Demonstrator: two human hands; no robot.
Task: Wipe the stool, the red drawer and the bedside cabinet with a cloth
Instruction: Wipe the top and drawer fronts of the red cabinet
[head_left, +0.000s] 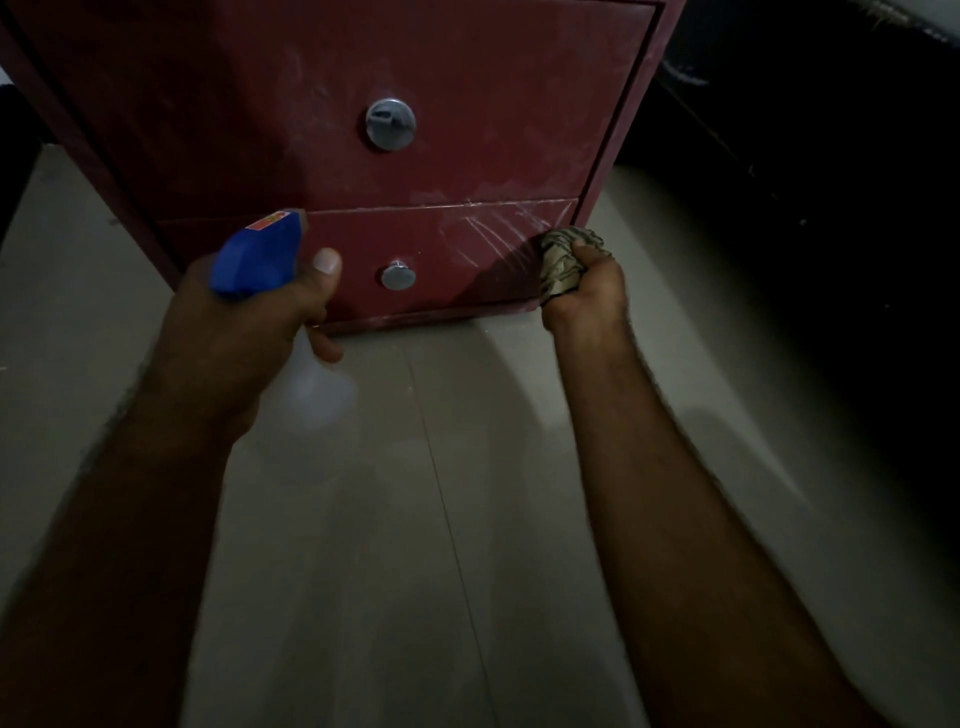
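A dark red bedside cabinet stands on the floor in front of me, with two drawers and round metal knobs. The lower red drawer shows wet streaks near its upper right corner. My right hand grips a bunched patterned cloth against the drawer's right end. My left hand holds a spray bottle with a blue head and a pale body, its nozzle pointing at the drawer front. The stool is out of view.
Pale tiled floor stretches from the cabinet toward me. A dark piece of furniture stands right of the cabinet. The room is dim. The upper drawer's knob and lower knob stick out from the fronts.
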